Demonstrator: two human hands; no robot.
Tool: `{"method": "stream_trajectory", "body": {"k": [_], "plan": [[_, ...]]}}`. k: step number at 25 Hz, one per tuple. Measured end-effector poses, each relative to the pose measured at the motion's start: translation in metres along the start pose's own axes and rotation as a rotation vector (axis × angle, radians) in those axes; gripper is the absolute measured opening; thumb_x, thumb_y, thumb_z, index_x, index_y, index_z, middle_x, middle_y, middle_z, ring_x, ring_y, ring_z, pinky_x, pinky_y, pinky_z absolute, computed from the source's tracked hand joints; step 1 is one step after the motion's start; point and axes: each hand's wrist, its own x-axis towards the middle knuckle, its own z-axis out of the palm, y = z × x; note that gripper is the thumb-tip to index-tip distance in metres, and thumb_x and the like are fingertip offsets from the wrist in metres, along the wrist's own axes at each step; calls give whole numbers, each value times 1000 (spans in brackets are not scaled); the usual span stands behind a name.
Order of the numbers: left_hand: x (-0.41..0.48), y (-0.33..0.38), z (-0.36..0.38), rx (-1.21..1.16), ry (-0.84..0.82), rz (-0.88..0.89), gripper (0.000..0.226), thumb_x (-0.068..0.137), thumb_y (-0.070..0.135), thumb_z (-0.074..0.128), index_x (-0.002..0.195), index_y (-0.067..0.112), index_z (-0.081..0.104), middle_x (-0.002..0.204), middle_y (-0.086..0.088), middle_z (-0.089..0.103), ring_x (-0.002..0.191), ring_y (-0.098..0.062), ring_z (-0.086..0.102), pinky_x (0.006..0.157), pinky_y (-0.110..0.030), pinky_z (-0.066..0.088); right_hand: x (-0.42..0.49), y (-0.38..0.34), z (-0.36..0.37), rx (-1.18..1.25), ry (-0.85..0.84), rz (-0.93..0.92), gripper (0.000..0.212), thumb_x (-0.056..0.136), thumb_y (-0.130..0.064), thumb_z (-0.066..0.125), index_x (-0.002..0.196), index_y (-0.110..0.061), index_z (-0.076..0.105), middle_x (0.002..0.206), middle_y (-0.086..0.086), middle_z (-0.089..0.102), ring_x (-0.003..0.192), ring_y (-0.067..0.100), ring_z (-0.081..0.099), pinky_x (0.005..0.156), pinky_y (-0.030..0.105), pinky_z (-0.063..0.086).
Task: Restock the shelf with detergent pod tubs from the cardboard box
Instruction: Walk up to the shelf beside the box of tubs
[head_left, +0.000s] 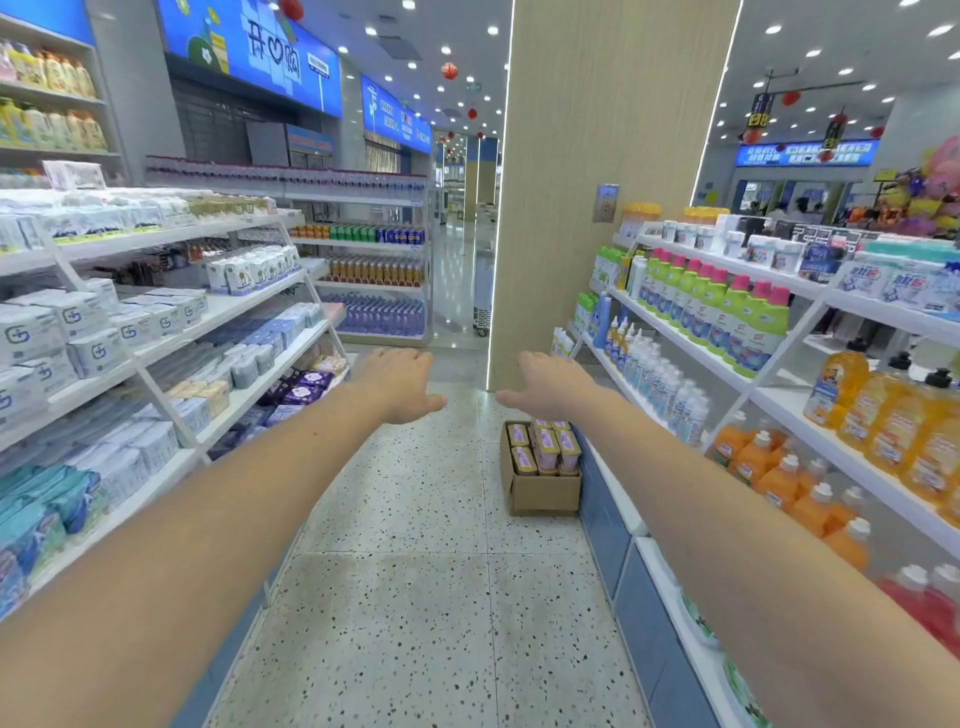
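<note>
So this looks like the very start of the job, nothing picked up yet. The cardboard box (540, 486) sits on the speckled floor (415, 571), pushed right up against the base of the right-hand shelf (613, 499), with its top open and the tubs (545, 447) packed inside. Both arms are stretched out ahead over the aisle, well short of the box. The left hand (402, 384) is palm down with the fingers loosely spread and holding nothing, and the right hand (548, 382) is the same, flat, open and empty, hanging up and a bit to the left of the box in the head view. My guess is the step in hand is just walking up to the box, so the next move calls for closing the gap, bending down and getting a hand around one tub from above. The tubs seem to stand upright in the box, long axis vertical, lids facing up and the pink and yellow labels toward the camera, though they're too small to be sure of much more. Which slot on the shelf beside the box they're meant for, I honestly can't tell from here.
</note>
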Motion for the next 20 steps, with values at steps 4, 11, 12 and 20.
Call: {"method": "stream_trajectory", "body": {"k": [4,11,12,20], "plan": [[43,-24,20,4,-18,11,74,89,50,42,146,8,21,153,-12,30,140,-28,29,116,-42,18,56,-6,20,-23,1,-37,62,91,-46,43,134,-3,35,138,16,46,123,33,46,100,42,35],[178,-127,38,26,-49,-7,72,89,54,41,143,8,27,148,-12,37,135,-29,37,111,-43,28,227,-27,44,-61,-18,-31,60,91,-46,44,133,-5,36,137,15,47,123,32,46,103,42,34],[200,-144,37,42,-51,0,72,89,54,40,143,7,27,149,-12,37,135,-29,36,112,-42,27,258,-32,45,-71,-19,-23,61,91,-47,44,133,-5,37,137,15,47,123,32,46,104,42,33],[369,-228,62,67,-49,44,73,90,52,39,145,7,22,152,-13,31,138,-29,33,114,-40,24,459,-23,69,-55,-18,3,68,90,-50,44,140,-6,31,145,15,42,131,32,40,111,45,28]]}}
